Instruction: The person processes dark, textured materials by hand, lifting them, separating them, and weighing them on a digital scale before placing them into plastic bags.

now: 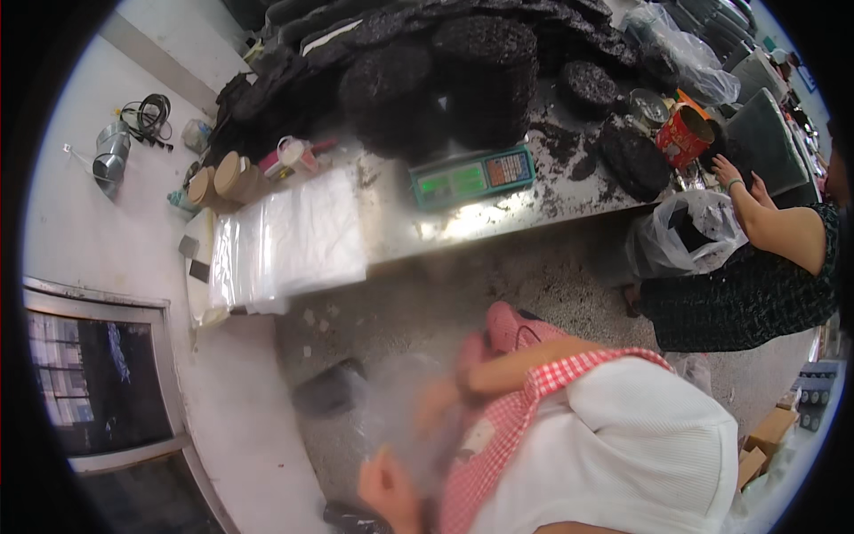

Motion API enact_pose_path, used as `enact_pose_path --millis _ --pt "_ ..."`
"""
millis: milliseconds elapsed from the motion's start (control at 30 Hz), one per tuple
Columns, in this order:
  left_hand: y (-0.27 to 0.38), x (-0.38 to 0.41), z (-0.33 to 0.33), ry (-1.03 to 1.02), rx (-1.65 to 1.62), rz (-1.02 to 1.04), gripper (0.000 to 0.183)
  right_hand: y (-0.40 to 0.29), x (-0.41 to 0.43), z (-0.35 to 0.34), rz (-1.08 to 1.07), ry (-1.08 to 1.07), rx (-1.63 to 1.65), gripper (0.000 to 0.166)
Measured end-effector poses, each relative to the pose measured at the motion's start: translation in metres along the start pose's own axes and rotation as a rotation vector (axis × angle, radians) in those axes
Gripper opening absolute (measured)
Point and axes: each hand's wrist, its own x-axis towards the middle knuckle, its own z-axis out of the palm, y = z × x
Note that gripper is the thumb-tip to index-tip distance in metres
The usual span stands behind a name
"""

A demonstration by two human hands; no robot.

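Both hands are in front of the checked apron [490,444], at a clear plastic bag [407,384] blurred by motion. My left hand [387,484], lowest in the picture, has its fingers curled on the bag's edge. Higher up, my right hand [437,404] reaches against the bag's film, and its fingers are too blurred to make out. Whatever the bag holds is hidden by the blur. A dark plastic-wrapped item [333,386] lies on the floor beyond the bag.
A metal-topped table [393,230] carries a green digital scale [472,177], clear plastic bags [290,233], and stacks of round black cakes [487,80], apparently dried seaweed. At right a co-worker's hand [727,172] is near a red tin [684,137], above a bag-lined bin [687,233].
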Motion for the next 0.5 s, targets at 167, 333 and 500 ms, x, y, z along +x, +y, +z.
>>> enact_pose_path --millis 167,333,500 --pt "-0.028 0.023 0.02 -0.016 -0.184 -0.376 0.029 -0.05 -0.098 -0.17 -0.213 0.393 0.107 0.016" --pt "0.023 0.116 -0.01 -0.037 -0.578 -0.827 0.03 0.1 -0.249 -0.383 0.338 1.664 -0.509 0.036" --pt "0.015 0.175 0.047 -0.119 -0.755 -0.928 0.036 0.197 -0.36 -0.5 1.109 1.379 0.227 0.115"
